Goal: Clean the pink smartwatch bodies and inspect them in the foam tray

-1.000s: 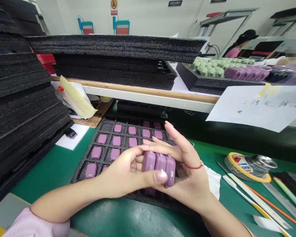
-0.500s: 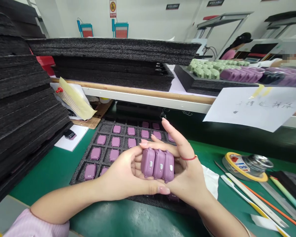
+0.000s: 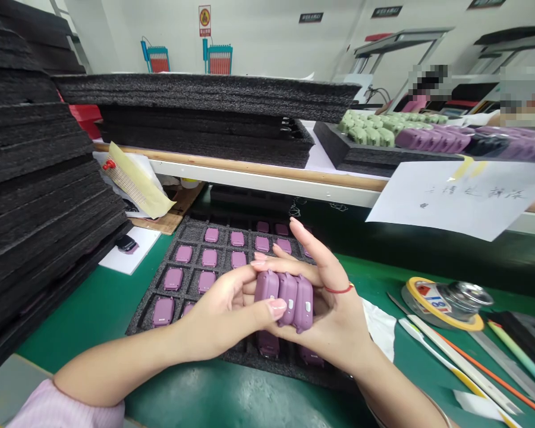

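Note:
Three purple plastic cases (image 3: 288, 302), each with a small silvery button on its side, stand side by side between my hands. My right hand (image 3: 334, 309) cradles them from below and behind, its thumb raised. My left hand (image 3: 232, 306) closes on the leftmost case, the thumb pressed over its front near the button. Beneath my hands lies a black foam tray (image 3: 189, 238) with purple cases (image 3: 209, 257) in its pockets. My hands and forearms hide part of the tray.
Black foam trays (image 3: 31, 196) are stacked high at left. A shelf edge (image 3: 249, 178) crosses behind, holding more foam and green cases (image 3: 370, 131). On the right are a tape roll (image 3: 441, 303), a toothbrush (image 3: 432, 345) and a steel ruler (image 3: 512, 368). White paper (image 3: 455, 196) hangs from the shelf.
My left thumb has moved up from below the cases onto the front of the leftmost one. The three cases stay in my hands, tilted slightly differently.

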